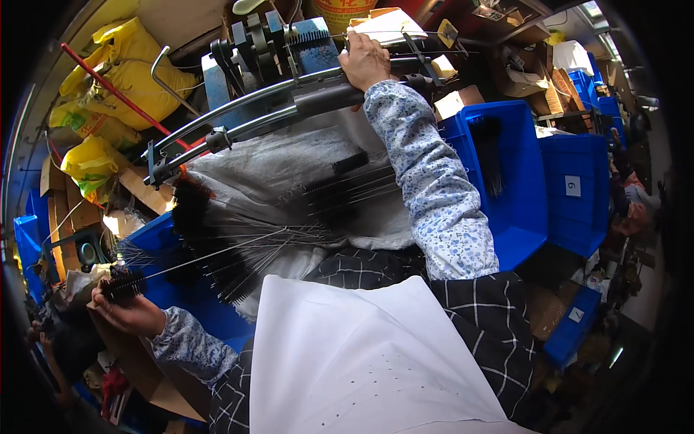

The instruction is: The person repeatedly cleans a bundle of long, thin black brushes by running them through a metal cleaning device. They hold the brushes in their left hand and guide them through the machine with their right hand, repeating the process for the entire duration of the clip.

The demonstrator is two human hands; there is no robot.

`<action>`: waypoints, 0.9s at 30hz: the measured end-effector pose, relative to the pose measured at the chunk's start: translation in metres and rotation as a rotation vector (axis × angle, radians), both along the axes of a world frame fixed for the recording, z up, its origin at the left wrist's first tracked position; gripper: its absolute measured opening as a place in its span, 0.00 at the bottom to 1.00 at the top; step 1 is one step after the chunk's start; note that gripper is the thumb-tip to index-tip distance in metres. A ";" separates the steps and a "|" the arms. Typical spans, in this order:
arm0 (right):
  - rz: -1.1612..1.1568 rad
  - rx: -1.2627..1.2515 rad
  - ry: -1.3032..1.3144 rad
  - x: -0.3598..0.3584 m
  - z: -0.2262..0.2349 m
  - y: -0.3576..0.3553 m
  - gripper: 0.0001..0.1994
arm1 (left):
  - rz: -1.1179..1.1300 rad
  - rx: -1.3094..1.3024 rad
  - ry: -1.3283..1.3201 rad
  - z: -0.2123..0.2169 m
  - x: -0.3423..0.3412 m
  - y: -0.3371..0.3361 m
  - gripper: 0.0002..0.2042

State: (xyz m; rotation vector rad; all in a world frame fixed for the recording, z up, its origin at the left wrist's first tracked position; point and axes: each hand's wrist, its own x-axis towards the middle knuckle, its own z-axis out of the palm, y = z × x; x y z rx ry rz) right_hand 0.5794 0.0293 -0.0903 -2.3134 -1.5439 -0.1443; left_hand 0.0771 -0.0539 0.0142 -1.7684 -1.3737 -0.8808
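My left hand (130, 312), low on the left, is closed around the black-bristled ends of wire brushes (123, 286). A thin wire stem slants up from there toward my lap. At the top, my right hand (367, 59) reaches over a blue metal machine (318, 56), its fingers curled on the wire stem of a small black brush (309, 37). Just below that hand runs a curved metal rail with a dark tube (325, 100). Many long-stemmed black wire brushes (332, 195) lie in bundles on a grey cloth (253, 160) across my lap.
Blue plastic bins (517, 217) stand at the right, one with black brushes inside. Yellow bags (137, 65) and a red rod (108, 87) are at the upper left. An open cardboard box (155, 376) is below my left hand. Cardboard pieces (463, 101) lie beside my right arm.
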 end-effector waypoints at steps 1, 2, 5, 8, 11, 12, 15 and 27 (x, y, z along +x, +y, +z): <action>-0.005 0.006 -0.006 0.000 -0.001 0.001 0.24 | -0.023 -0.007 -0.065 -0.002 0.001 0.000 0.20; -0.008 0.011 -0.012 0.000 -0.001 0.002 0.25 | -0.044 -0.015 -0.130 -0.004 0.002 0.000 0.20; -0.023 0.065 -0.012 -0.001 -0.001 0.001 0.24 | -0.018 -0.023 -0.067 -0.002 0.002 0.000 0.19; -0.029 0.082 -0.006 -0.001 -0.002 0.001 0.22 | 0.005 -0.019 -0.002 0.004 0.005 -0.004 0.19; -0.043 0.048 -0.017 0.000 0.004 0.000 0.20 | -0.028 -0.008 -0.032 -0.002 0.005 -0.001 0.19; -0.041 0.030 -0.003 -0.001 0.004 0.001 0.20 | -0.034 -0.001 -0.030 0.001 0.005 -0.002 0.19; -0.025 0.061 0.008 -0.002 0.004 0.000 0.21 | -0.009 -0.008 -0.050 0.000 0.002 -0.002 0.19; 0.073 0.106 0.093 -0.031 0.003 0.010 0.18 | -0.131 -0.051 -0.227 0.001 0.011 0.000 0.21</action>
